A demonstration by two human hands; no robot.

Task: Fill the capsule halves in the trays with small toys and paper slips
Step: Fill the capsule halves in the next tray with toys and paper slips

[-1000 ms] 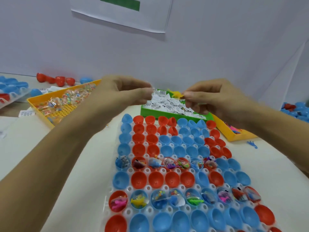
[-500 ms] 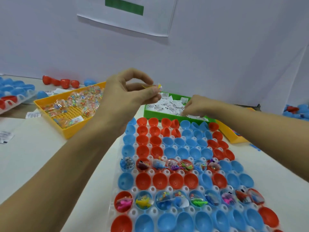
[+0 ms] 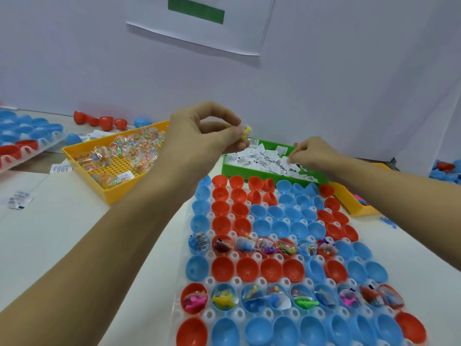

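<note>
Left hand (image 3: 207,136) fingers pinch a small yellow toy (image 3: 245,133) above the green tray (image 3: 252,171); right hand (image 3: 311,153) fingers pinch paper slips (image 3: 259,159) inside it. Capsule tray (image 3: 209,314) below them, two rows filled.

slips bin (image 3: 249,168) behind capsule tray (image 3: 207,314), toy bin (image 3: 82,161) left

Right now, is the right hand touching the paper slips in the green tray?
Touching. The head view shows the right hand with fingertips down in the pile of paper slips inside the green tray, with no gap visible.
</note>
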